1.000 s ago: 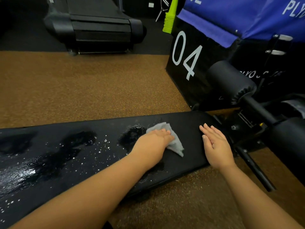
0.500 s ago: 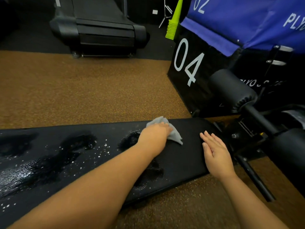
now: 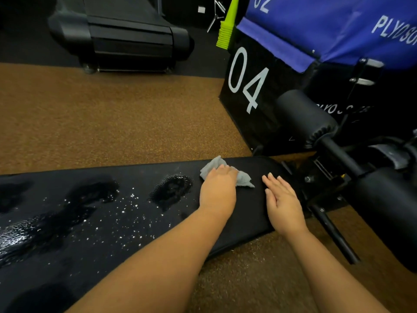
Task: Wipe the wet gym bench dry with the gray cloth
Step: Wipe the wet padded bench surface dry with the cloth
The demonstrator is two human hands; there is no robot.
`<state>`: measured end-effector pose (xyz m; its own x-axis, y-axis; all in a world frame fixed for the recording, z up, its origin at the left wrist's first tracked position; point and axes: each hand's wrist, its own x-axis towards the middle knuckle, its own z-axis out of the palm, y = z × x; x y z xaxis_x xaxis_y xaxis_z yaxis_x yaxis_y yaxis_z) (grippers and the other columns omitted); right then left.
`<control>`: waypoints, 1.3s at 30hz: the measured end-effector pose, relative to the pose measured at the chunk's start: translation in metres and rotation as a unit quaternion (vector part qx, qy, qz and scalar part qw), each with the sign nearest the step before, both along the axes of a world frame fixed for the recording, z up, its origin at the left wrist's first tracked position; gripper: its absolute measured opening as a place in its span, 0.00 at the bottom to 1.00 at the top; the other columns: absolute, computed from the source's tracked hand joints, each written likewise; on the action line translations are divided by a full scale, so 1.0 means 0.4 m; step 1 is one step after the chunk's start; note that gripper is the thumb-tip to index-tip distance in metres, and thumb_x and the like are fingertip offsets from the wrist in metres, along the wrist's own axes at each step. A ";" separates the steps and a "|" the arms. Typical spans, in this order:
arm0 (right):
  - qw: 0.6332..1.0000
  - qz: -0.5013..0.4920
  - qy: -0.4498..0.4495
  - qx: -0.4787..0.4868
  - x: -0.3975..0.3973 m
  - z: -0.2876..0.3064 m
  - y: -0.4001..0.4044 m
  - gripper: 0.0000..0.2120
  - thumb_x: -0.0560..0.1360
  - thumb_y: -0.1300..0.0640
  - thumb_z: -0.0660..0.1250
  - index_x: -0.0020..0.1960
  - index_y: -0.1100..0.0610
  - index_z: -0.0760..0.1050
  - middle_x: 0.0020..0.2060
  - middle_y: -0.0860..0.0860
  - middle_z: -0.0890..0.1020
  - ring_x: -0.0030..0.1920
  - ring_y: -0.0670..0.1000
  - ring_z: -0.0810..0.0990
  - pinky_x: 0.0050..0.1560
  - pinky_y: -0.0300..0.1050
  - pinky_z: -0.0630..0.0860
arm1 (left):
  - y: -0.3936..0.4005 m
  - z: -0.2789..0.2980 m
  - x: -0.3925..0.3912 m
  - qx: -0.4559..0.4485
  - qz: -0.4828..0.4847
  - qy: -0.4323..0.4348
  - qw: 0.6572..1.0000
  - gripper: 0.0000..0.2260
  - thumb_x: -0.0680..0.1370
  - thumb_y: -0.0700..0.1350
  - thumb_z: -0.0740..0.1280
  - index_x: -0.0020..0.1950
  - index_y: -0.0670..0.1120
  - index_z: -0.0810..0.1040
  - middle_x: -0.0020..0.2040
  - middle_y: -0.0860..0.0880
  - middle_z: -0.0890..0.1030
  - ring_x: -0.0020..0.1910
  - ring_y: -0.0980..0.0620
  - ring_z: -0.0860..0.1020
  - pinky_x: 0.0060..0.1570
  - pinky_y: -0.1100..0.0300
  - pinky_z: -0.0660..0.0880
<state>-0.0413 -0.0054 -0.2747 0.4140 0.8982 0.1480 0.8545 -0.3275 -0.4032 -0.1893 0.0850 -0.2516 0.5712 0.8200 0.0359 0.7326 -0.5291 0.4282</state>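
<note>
Since a moment ago the left hand (image 3: 217,190) has pushed the gray cloth (image 3: 242,178) toward the bench's (image 3: 94,227) far edge, palm pressing it flat. Right hand (image 3: 282,203) lies open, empty, near the bench's right end. Puddles (image 3: 171,190) remain leftward. Beyond stands a black box (image 3: 248,86).

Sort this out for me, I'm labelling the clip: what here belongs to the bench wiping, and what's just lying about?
In the job: gray cloth, wet bench, left hand, right hand.

Just there: treadmill, black box marked 04, blue cover, green cones.
</note>
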 end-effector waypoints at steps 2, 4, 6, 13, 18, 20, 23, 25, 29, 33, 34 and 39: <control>1.000 -0.003 0.023 -0.006 0.000 0.011 0.005 0.18 0.81 0.55 0.55 0.71 0.50 0.67 0.72 0.46 0.66 0.74 0.46 0.57 0.69 0.33 0.47 | -0.008 -0.011 -0.026 0.015 -0.041 -0.012 0.999 0.21 0.79 0.38 0.58 0.72 0.45 0.63 0.70 0.45 0.68 0.69 0.47 0.65 0.66 0.56 0.60; 0.997 -0.016 0.082 -0.004 -0.010 0.039 0.019 0.18 0.82 0.52 0.54 0.70 0.51 0.68 0.72 0.47 0.67 0.74 0.46 0.58 0.70 0.36 0.48 | 0.005 0.012 -0.065 -0.009 -0.068 -0.037 0.997 0.25 0.80 0.46 0.60 0.75 0.46 0.57 0.75 0.45 0.61 0.74 0.49 0.57 0.71 0.57 0.53; 0.993 -0.015 0.117 0.015 -0.038 0.064 0.040 0.19 0.81 0.48 0.54 0.70 0.50 0.69 0.71 0.46 0.68 0.73 0.46 0.58 0.70 0.38 0.50 | 0.012 0.021 -0.115 0.006 -0.078 -0.024 0.997 0.38 0.77 0.58 0.63 0.78 0.45 0.46 0.78 0.45 0.46 0.77 0.49 0.44 0.75 0.56 0.43; 0.977 0.208 0.039 -0.009 -0.186 0.072 0.132 0.24 0.79 0.47 0.60 0.73 0.46 0.62 0.74 0.42 0.60 0.75 0.46 0.50 0.74 0.45 0.47 | 0.008 0.005 -0.259 -0.061 0.031 0.166 0.984 0.65 0.57 0.80 0.59 0.75 0.42 0.32 0.75 0.43 0.31 0.74 0.47 0.31 0.74 0.49 0.36; 0.980 0.199 -0.002 -0.022 -0.147 0.052 0.140 0.18 0.79 0.53 0.62 0.69 0.47 0.70 0.70 0.45 0.69 0.74 0.48 0.59 0.70 0.37 0.50 | 0.001 -0.017 -0.266 -0.065 0.041 0.158 0.984 0.66 0.54 0.82 0.57 0.75 0.42 0.32 0.75 0.44 0.31 0.74 0.48 0.31 0.74 0.49 0.35; 0.989 0.146 0.014 -0.027 -0.133 0.049 0.151 0.17 0.80 0.54 0.60 0.68 0.47 0.70 0.70 0.45 0.69 0.74 0.48 0.59 0.69 0.37 0.52 | -0.001 -0.019 -0.267 -0.057 0.045 0.150 0.986 0.67 0.53 0.82 0.56 0.75 0.42 0.32 0.76 0.45 0.32 0.74 0.48 0.31 0.74 0.49 0.35; 0.993 0.117 0.022 -0.014 -0.189 0.040 0.195 0.19 0.79 0.55 0.60 0.70 0.50 0.69 0.71 0.49 0.68 0.74 0.52 0.60 0.71 0.46 0.54 | -0.003 -0.016 -0.267 -0.056 0.046 0.146 0.987 0.66 0.54 0.82 0.57 0.75 0.42 0.33 0.76 0.45 0.32 0.74 0.48 0.31 0.74 0.50 0.35; 0.988 0.154 0.014 0.007 -0.238 0.037 0.195 0.19 0.79 0.57 0.61 0.70 0.53 0.69 0.71 0.51 0.69 0.73 0.52 0.62 0.71 0.42 0.53 | -0.004 -0.016 -0.267 -0.052 0.047 0.142 0.987 0.66 0.54 0.82 0.57 0.75 0.42 0.33 0.76 0.45 0.32 0.74 0.49 0.31 0.73 0.50 0.34; 0.969 0.245 0.015 0.001 -0.184 0.051 0.143 0.17 0.76 0.61 0.65 0.65 0.51 0.75 0.65 0.49 0.76 0.68 0.49 0.69 0.67 0.28 0.53 | -0.001 -0.018 -0.269 -0.057 0.047 0.129 0.989 0.66 0.54 0.82 0.58 0.75 0.43 0.33 0.76 0.46 0.32 0.74 0.49 0.31 0.73 0.51 0.34; 0.987 0.160 0.014 0.006 -0.141 0.049 0.191 0.17 0.77 0.60 0.63 0.64 0.49 0.76 0.64 0.52 0.76 0.66 0.52 0.71 0.64 0.41 0.64 | -0.005 -0.014 -0.271 -0.057 0.045 0.121 0.990 0.66 0.54 0.81 0.59 0.76 0.43 0.34 0.76 0.45 0.33 0.74 0.49 0.31 0.74 0.50 0.34; 0.989 0.147 0.018 0.013 -0.169 0.043 0.213 0.17 0.78 0.60 0.62 0.65 0.51 0.75 0.65 0.52 0.75 0.67 0.52 0.69 0.65 0.42 0.63 | -0.005 -0.014 -0.272 -0.055 0.044 0.121 0.990 0.66 0.54 0.81 0.59 0.76 0.42 0.34 0.76 0.45 0.33 0.74 0.49 0.31 0.74 0.50 0.35; 0.968 0.252 0.018 0.003 -0.261 0.032 0.236 0.17 0.77 0.61 0.63 0.66 0.55 0.73 0.66 0.51 0.74 0.68 0.52 0.68 0.67 0.36 0.55 | -0.002 -0.018 -0.271 -0.049 0.044 0.128 0.990 0.67 0.54 0.81 0.59 0.75 0.41 0.34 0.76 0.45 0.34 0.74 0.49 0.32 0.74 0.50 0.35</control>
